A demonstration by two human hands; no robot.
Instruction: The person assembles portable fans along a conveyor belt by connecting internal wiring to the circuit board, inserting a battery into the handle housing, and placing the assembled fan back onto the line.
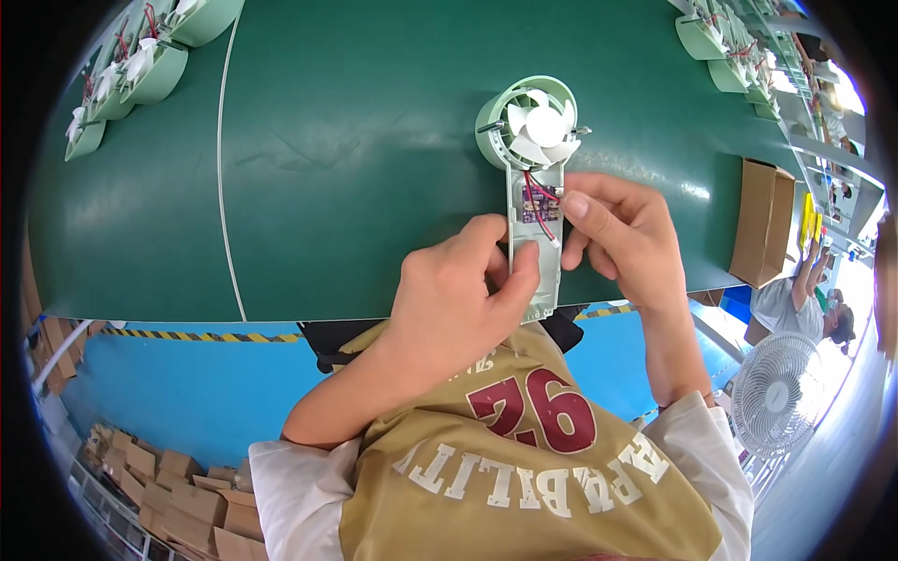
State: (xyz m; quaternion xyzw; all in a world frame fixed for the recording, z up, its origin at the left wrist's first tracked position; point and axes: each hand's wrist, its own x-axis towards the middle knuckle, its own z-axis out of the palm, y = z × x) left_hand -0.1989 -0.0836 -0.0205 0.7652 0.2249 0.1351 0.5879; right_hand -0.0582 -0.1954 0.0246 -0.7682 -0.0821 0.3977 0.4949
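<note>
A handheld fan housing (543,290), pale green and opened up, lies on the table with its round head away from me. White blades (543,127) sit inside the ring. In the handle part is a small purple circuit board (537,203), with red and black wires (535,192) and a white plug end beside it. My left hand (468,276) is closed around the handle's left side, thumb over its open face. At the right edge, by the board, the thumb and fingers of my right hand (622,229) pinch together; whatever is between the fingertips is too small to make out.
More pale green fan housings (154,75) stand in a row at the far left, and others (725,56) at the far right. A cardboard box (762,222) stands at the table's right end. Beyond it are a white floor fan (776,393) and another person (809,304).
</note>
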